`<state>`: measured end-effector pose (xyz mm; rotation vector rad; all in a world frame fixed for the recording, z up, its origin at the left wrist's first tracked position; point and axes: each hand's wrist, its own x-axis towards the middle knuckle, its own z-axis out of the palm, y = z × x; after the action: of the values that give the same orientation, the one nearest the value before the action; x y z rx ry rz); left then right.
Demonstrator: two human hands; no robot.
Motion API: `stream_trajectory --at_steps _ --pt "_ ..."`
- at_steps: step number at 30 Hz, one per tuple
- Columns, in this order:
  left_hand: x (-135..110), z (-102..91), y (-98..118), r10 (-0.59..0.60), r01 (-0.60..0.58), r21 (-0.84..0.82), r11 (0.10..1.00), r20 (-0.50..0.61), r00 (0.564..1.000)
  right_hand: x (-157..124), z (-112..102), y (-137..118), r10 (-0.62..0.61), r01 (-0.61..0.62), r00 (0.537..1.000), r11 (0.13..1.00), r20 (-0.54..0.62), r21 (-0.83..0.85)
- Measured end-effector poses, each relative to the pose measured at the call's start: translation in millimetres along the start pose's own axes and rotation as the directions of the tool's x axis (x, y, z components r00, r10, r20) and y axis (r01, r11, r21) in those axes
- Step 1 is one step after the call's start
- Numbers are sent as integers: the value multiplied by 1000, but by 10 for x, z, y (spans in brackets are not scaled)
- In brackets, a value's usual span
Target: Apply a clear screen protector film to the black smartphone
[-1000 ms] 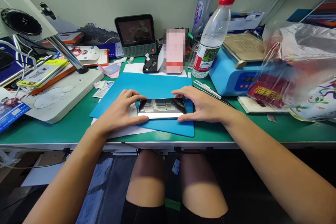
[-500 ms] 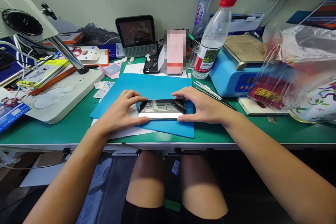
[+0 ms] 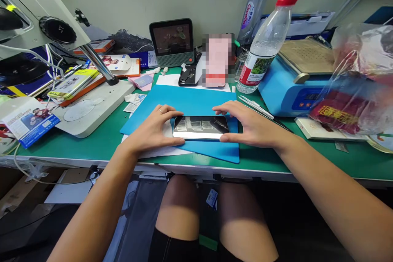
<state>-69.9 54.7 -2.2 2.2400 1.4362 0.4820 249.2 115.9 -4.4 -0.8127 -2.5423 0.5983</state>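
A smartphone (image 3: 201, 127) with a glossy dark face is turned sideways low over the blue mat (image 3: 193, 96); I cannot tell whether it rests on the mat. Bright reflections cover its glass. My left hand (image 3: 156, 129) holds the left end, thumb at the near edge and fingers by the far edge; a ring is on one finger. At the right end, my right hand (image 3: 245, 125) has its thumb on the near corner and its fingers curved around the far side. Under the mat's left part lies white paper (image 3: 166, 152).
White pen-like tools (image 3: 256, 106) lie right of the mat. Behind them stand a red-capped bottle (image 3: 264, 45) and a blue heating device (image 3: 282, 86). A microscope stand (image 3: 92, 110) occupies the left. At the back are a smart display (image 3: 173, 43) and a propped phone (image 3: 216, 61).
The view has swung left, so everything sits farther right in the picture. Both hands stay at the smartphone's ends, with little change in their grip.
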Motion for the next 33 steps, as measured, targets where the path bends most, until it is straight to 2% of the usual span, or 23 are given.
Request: stream_trajectory --at_steps 9,17,24,28,33 --pt "-20 -46 -22 -41 43 -59 997 47 998 -1 -19 36 -32 37 988 999 -149 34" --pt "0 -13 -21 -58 59 -29 998 23 998 -13 9 52 2 2 995 999 -103 46" --pt "7 -8 -7 -57 57 -37 998 2 998 -25 16 8 50 -50 999 998 -10 -34" --pt "6 -8 -8 -41 40 -36 999 -10 999 -21 16 -16 8 0 998 993 65 -121" --pt "3 10 -41 -17 16 -34 999 -33 999 -8 43 2 -36 41 998 991 49 -126"
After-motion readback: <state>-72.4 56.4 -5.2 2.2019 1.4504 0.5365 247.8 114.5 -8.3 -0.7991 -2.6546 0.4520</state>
